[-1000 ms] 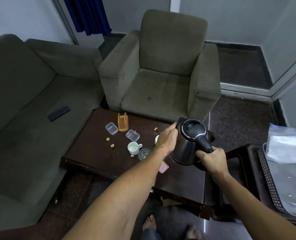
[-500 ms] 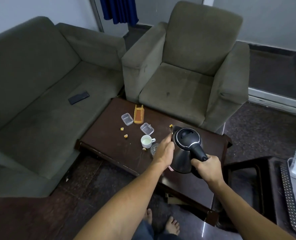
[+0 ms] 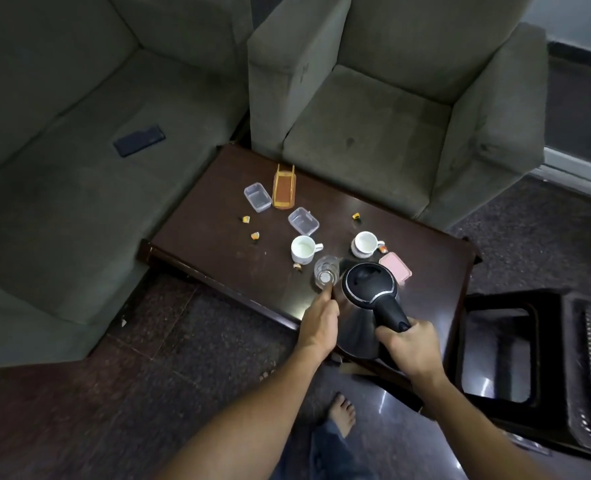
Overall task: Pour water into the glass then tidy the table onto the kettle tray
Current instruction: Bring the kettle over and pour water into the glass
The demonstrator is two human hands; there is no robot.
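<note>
Dark wooden coffee table [image 3: 217,244] bears a clear drinking glass [image 3: 325,271]. Beside it, the right hand [image 3: 408,348] grips the handle of a black-lidded steel kettle [image 3: 366,285]; the left hand [image 3: 318,327] presses flat against its side.

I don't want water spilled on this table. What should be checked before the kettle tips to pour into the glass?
1. Right hand grip on the kettle handle: ok, fingers wrapped round it.
2. Left hand steadying the kettle body: ok, it rests against the side.
3. Glass upright on the table: ok.
4. Kettle aimed over the glass mouth: cannot tell from this angle.
5. Lid closed: ok.
6. Water in the kettle: cannot tell.
</note>
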